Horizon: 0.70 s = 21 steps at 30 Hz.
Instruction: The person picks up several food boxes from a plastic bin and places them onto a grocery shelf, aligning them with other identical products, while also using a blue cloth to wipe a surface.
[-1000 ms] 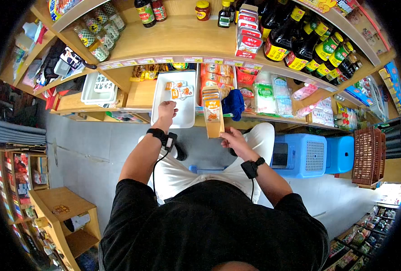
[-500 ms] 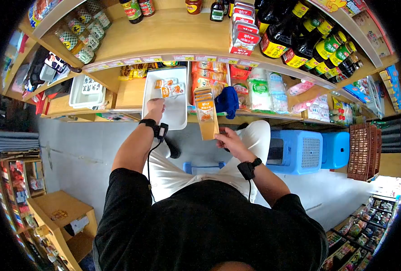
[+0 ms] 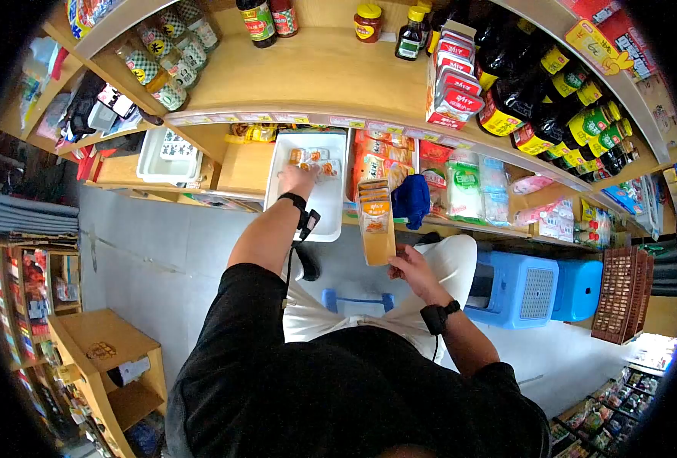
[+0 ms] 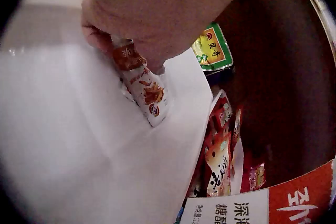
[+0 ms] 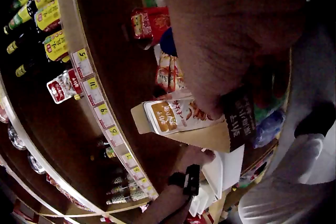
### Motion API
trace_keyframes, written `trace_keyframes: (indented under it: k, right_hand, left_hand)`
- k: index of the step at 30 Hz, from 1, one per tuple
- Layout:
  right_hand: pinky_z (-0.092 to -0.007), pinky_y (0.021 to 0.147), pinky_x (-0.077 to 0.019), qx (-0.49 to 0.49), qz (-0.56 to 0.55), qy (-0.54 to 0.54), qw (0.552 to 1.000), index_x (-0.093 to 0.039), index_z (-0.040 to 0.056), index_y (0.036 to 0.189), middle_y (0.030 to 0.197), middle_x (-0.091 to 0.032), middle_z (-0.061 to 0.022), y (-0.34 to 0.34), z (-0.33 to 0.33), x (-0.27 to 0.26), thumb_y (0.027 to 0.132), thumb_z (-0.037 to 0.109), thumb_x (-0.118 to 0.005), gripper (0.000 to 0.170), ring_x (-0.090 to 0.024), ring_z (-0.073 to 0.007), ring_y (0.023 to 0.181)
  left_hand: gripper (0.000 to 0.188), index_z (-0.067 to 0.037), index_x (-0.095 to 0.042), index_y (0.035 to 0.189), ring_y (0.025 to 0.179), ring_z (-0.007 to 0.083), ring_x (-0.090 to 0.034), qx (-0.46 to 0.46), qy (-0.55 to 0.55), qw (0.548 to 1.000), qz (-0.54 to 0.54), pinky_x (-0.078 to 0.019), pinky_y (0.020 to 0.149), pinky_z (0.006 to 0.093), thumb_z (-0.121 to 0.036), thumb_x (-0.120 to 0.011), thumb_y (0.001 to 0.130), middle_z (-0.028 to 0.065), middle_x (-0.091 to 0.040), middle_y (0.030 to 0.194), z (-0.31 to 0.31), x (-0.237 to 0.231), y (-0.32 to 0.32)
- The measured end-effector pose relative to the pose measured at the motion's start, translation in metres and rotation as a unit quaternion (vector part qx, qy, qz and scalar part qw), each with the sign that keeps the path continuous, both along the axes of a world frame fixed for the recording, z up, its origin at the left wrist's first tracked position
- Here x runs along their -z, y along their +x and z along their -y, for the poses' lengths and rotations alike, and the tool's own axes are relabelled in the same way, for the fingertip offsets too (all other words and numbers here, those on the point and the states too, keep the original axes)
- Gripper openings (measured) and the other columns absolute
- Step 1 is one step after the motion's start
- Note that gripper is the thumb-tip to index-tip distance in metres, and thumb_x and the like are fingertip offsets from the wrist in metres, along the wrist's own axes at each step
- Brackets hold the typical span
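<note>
My left hand point(image 3: 299, 182) reaches into a white plastic tray point(image 3: 324, 221), at the small snack packets point(image 3: 308, 155) lying at its far end. In the left wrist view, its thumb and fingers pinch one white packet point(image 4: 151, 98) with orange-brown print, whose lower end hangs free against the tray. To the right, my right hand point(image 3: 412, 269) grips the near end of a narrow cardboard display box point(image 3: 379, 249). Orange-and-white packets point(image 3: 375, 214) stand in a row inside that box. The right wrist view shows fingers over the side of the box point(image 5: 210, 139).
Bagged snacks point(image 3: 382, 166) and a dark blue cloth point(image 3: 411, 202) lie right of the tray. Above, a shelf point(image 3: 315, 76) carries sauce bottles point(image 3: 506, 114) and a box of red packets point(image 3: 456, 84). Blue plastic stools point(image 3: 517, 290) stand at the right.
My left hand has moved forward in the tray, up to the packets. The right hand keeps its grip on the display box. The head view has shifted slightly.
</note>
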State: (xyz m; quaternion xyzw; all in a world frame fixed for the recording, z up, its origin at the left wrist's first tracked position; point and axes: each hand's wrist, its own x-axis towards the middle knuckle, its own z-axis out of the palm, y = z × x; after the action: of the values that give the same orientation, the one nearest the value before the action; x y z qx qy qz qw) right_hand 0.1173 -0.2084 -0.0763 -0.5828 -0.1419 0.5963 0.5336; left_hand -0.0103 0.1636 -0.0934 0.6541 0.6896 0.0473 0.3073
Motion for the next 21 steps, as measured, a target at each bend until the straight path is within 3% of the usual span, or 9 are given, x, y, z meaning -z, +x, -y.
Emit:
trace_keyframes:
  k: [10, 13, 15, 16, 18, 19, 21]
  right_hand:
    - [-0.0316, 0.075, -0.0552, 0.002, -0.007, -0.013, 1.000, -0.056, 0.0021, 0.130, 0.099, -0.065, -0.0042, 0.002, 0.000, -0.001, 0.100, 0.020, -0.068, 0.037, -0.064, -0.0150, 0.084]
    - [-0.0315, 0.075, -0.0549, 0.001, -0.009, -0.011, 1.000, -0.056, 0.0027, 0.129, 0.099, -0.064, -0.0040, 0.000, 0.003, 0.001, 0.100, 0.020, -0.067, 0.036, -0.064, -0.0147, 0.083]
    - [-0.0312, 0.074, -0.0544, -0.003, 0.004, -0.019, 1.000, -0.056, 0.0031, 0.129, 0.099, -0.065, -0.0040, 0.001, 0.000, 0.000, 0.099, 0.019, -0.067, 0.035, -0.064, -0.0147, 0.081]
    - [-0.0312, 0.074, -0.0544, -0.004, 0.004, -0.017, 1.000, -0.056, 0.0031, 0.129, 0.099, -0.065, -0.0040, 0.000, -0.001, -0.001, 0.099, 0.019, -0.067, 0.035, -0.064, -0.0147, 0.081]
    - [-0.0312, 0.072, -0.0541, 0.004, 0.002, -0.028, 1.000, -0.056, 0.0029, 0.129, 0.100, -0.065, -0.0043, -0.001, 0.000, -0.003, 0.099, 0.019, -0.068, 0.036, -0.063, -0.0151, 0.080]
    - [-0.0312, 0.072, -0.0541, 0.004, 0.003, -0.027, 1.000, -0.056, 0.0029, 0.129, 0.100, -0.065, -0.0043, -0.002, 0.001, -0.003, 0.099, 0.019, -0.068, 0.036, -0.063, -0.0151, 0.080]
    - [-0.0293, 0.071, -0.0549, 0.016, 0.003, -0.010, 1.000, -0.058, 0.0019, 0.123, 0.100, -0.066, -0.0053, -0.002, 0.001, -0.004, 0.097, 0.022, -0.071, 0.035, -0.064, -0.0140, 0.080]
  left_hand:
    - [0.084, 0.001, -0.049, 0.135, 0.125, 0.0411, -0.055, 0.061, -0.002, 0.997, -0.050, -0.0534, 0.100, 0.0444, -0.050, -0.082, 0.077, 0.0283, -0.054, 0.131, -0.017, 0.052, 0.006]
    - [0.072, 0.003, -0.056, 0.129, 0.115, 0.0414, -0.063, 0.059, 0.086, 0.992, -0.068, -0.0570, 0.093, 0.0435, -0.043, -0.081, 0.080, 0.0276, -0.063, 0.121, -0.018, 0.064, 0.001]
    - [0.055, 0.006, -0.065, 0.117, 0.099, 0.0416, -0.071, 0.070, -0.002, 0.994, 0.086, -0.0586, 0.085, 0.0410, -0.033, -0.081, 0.082, 0.0269, -0.071, 0.109, -0.022, 0.057, -0.010]
    - [0.055, 0.006, -0.065, 0.117, 0.099, 0.0416, -0.071, 0.069, -0.001, 0.994, 0.086, -0.0586, 0.085, 0.0410, -0.033, -0.081, 0.082, 0.0269, -0.071, 0.109, -0.021, 0.058, -0.014]
    - [0.038, 0.006, -0.070, 0.104, 0.083, 0.0346, -0.074, 0.009, 0.014, 0.975, 0.223, -0.0584, 0.074, 0.0394, -0.023, -0.081, 0.082, 0.0228, -0.075, 0.095, -0.013, 0.056, -0.022]
    - [0.038, 0.006, -0.070, 0.104, 0.083, 0.0346, -0.074, 0.009, 0.015, 0.974, 0.224, -0.0584, 0.074, 0.0394, -0.023, -0.081, 0.082, 0.0228, -0.075, 0.095, -0.009, 0.054, -0.025]
    - [0.031, 0.004, -0.071, 0.101, 0.078, 0.0249, -0.072, -0.037, -0.024, 0.957, 0.288, -0.0564, 0.065, 0.0365, -0.019, -0.081, 0.084, 0.0170, -0.075, 0.090, -0.003, 0.045, -0.029]
